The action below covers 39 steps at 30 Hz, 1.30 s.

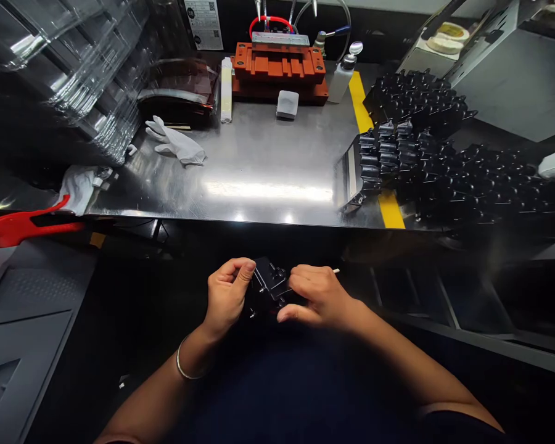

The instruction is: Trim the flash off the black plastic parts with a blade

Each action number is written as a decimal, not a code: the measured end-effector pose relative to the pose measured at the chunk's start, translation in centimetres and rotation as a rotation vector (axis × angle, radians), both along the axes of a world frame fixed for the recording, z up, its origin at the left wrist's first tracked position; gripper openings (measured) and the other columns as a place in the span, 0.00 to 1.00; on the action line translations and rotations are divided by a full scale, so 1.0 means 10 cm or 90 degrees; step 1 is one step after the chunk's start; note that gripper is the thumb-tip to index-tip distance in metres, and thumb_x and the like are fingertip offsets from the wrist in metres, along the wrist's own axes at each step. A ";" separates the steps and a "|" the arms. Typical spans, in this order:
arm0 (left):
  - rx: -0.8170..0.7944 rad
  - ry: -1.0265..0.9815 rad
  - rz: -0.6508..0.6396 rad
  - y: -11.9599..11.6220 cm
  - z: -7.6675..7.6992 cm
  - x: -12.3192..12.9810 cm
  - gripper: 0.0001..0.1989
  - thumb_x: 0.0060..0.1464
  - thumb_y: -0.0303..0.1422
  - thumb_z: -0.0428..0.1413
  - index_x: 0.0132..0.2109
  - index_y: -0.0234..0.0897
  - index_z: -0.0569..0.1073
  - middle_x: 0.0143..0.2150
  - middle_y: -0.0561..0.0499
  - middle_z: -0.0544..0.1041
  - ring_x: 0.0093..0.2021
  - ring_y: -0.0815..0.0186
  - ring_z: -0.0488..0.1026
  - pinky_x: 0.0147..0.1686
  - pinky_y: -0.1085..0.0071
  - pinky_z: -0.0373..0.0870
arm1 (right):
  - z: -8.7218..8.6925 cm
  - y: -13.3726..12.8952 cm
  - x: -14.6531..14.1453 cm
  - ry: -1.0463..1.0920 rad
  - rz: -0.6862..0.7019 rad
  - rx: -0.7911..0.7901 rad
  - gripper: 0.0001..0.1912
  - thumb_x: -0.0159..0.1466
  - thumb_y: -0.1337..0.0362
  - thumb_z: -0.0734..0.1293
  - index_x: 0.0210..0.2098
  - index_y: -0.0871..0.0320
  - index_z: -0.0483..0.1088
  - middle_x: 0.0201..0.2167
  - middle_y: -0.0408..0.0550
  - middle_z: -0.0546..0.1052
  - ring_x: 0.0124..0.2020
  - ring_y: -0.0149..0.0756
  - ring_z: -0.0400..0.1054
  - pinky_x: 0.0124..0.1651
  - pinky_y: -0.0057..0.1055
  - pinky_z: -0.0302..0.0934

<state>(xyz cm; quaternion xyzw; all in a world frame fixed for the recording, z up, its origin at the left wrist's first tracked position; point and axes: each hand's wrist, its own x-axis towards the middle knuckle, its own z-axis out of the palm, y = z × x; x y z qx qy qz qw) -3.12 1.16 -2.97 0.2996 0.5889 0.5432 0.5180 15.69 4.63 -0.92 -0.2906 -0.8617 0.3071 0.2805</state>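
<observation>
Below the front edge of the metal table, my left hand [228, 295] pinches the left side of a small black part [271, 280] with metal pins. My right hand [319, 296] is at the right side of the same part, its fingers curled and its thumb stretched below them. A thin white-tipped stick [336, 271] pokes out behind the right hand's knuckles, so that hand appears closed round it. The stick's other end is hidden.
The metal table [268, 148] carries an orange fixture [280, 65], a white block [287, 104], a bottle [342, 77] and a white glove [178, 145]. Rows of black parts [481, 179] stand at right. Clear trays [83, 80] are stacked at left, above a red handle [23, 227].
</observation>
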 end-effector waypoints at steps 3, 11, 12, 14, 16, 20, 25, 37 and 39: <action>-0.014 -0.027 0.010 -0.02 0.01 0.01 0.20 0.42 0.47 0.66 0.30 0.32 0.76 0.23 0.53 0.75 0.23 0.72 0.69 0.24 0.78 0.67 | -0.06 -0.02 -0.02 0.017 0.034 -0.005 0.29 0.64 0.45 0.62 0.16 0.58 0.57 0.15 0.40 0.61 0.19 0.26 0.53 0.23 0.27 0.43; -0.103 -0.248 -0.014 1.24 0.32 -0.03 0.19 0.51 0.44 0.61 0.26 0.33 0.67 0.17 0.58 0.66 0.16 0.75 0.62 0.19 0.78 0.63 | -0.13 0.53 -0.62 0.471 -0.294 -0.444 0.25 0.55 0.44 0.70 0.22 0.56 0.59 0.16 0.34 0.58 0.17 0.22 0.49 0.20 0.23 0.45; -0.087 -0.222 -0.013 1.45 0.37 -0.06 0.18 0.54 0.43 0.59 0.27 0.33 0.68 0.18 0.57 0.67 0.17 0.74 0.64 0.21 0.77 0.65 | -0.12 0.67 -0.74 0.536 -0.332 -0.509 0.24 0.53 0.44 0.71 0.24 0.56 0.59 0.17 0.33 0.58 0.16 0.22 0.48 0.19 0.23 0.44; -0.019 -0.085 -0.029 1.72 0.43 -0.11 0.14 0.57 0.41 0.56 0.35 0.32 0.71 0.25 0.52 0.73 0.26 0.69 0.72 0.30 0.74 0.70 | -0.10 0.93 -0.91 0.610 -0.365 -0.622 0.22 0.51 0.47 0.72 0.28 0.55 0.60 0.19 0.33 0.62 0.14 0.20 0.47 0.17 0.22 0.41; 0.069 0.137 -0.091 1.77 0.42 -0.12 0.17 0.55 0.39 0.57 0.48 0.32 0.72 0.41 0.46 0.78 0.43 0.62 0.76 0.44 0.69 0.71 | -0.08 1.13 -0.96 0.594 -0.372 -0.693 0.19 0.52 0.51 0.71 0.31 0.56 0.62 0.23 0.35 0.67 0.14 0.19 0.47 0.16 0.21 0.40; 0.171 0.579 -0.176 1.52 0.23 -0.07 0.30 0.51 0.34 0.59 0.61 0.36 0.65 0.62 0.41 0.67 0.62 0.52 0.63 0.59 0.59 0.62 | -0.03 1.24 -0.64 0.383 -0.461 -0.495 0.09 0.56 0.59 0.66 0.34 0.57 0.67 0.28 0.42 0.72 0.19 0.25 0.59 0.21 0.24 0.54; 0.131 0.763 -0.028 1.60 0.12 -0.29 0.26 0.57 0.31 0.50 0.63 0.36 0.64 0.60 0.40 0.69 0.56 0.50 0.69 0.56 0.55 0.65 | 0.16 1.23 0.21 -0.094 -0.786 0.012 0.20 0.61 0.60 0.65 0.53 0.56 0.67 0.53 0.56 0.69 0.44 0.45 0.71 0.42 0.36 0.63; 0.450 0.601 -0.213 0.85 -0.02 -0.06 0.11 0.60 0.28 0.49 0.44 0.36 0.76 0.40 0.45 0.79 0.41 0.61 0.77 0.45 0.65 0.73 | -0.25 0.79 0.52 0.409 -0.573 -0.446 0.26 0.44 0.47 0.74 0.33 0.59 0.70 0.15 0.34 0.62 0.15 0.25 0.50 0.19 0.25 0.45; 0.436 0.597 -0.221 0.70 -0.15 0.02 0.11 0.60 0.26 0.49 0.44 0.36 0.76 0.40 0.45 0.79 0.41 0.62 0.77 0.45 0.66 0.74 | -0.30 0.64 0.36 0.417 -0.551 -0.472 0.25 0.45 0.49 0.75 0.33 0.59 0.70 0.14 0.33 0.61 0.16 0.24 0.50 0.20 0.24 0.44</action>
